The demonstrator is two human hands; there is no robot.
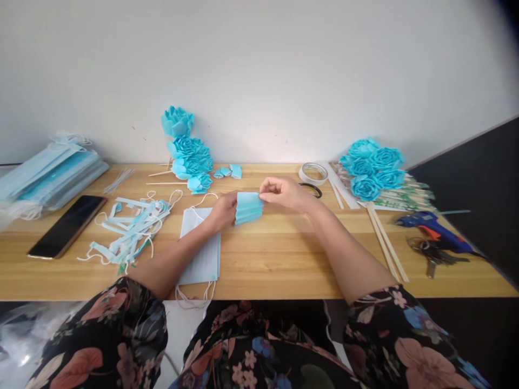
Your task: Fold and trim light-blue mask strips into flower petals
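Between my hands is a piece of pleated blue face mask [248, 207], held above the table. My left hand [223, 212] grips its left edge, the fingers partly hidden behind it. At the upper right corner, my right hand [284, 193] pinches the piece between thumb and finger. Beneath my left forearm lie flat face masks [199, 256] with white ear loops. Small folded blue pieces [229, 172] rest behind my hands, near the wall. A roll of white tape [313, 173] and a black ring-shaped handle [311, 190] lie by my right wrist.
Blue flowers [188, 156] stand at the back left, more flowers [373, 166] at the back right. Cut mask strips [133, 229], a phone [67, 227] and stacked masks [52, 173] lie left. Wooden sticks [387, 243], a glue gun [432, 229] and keys [433, 256] lie right.
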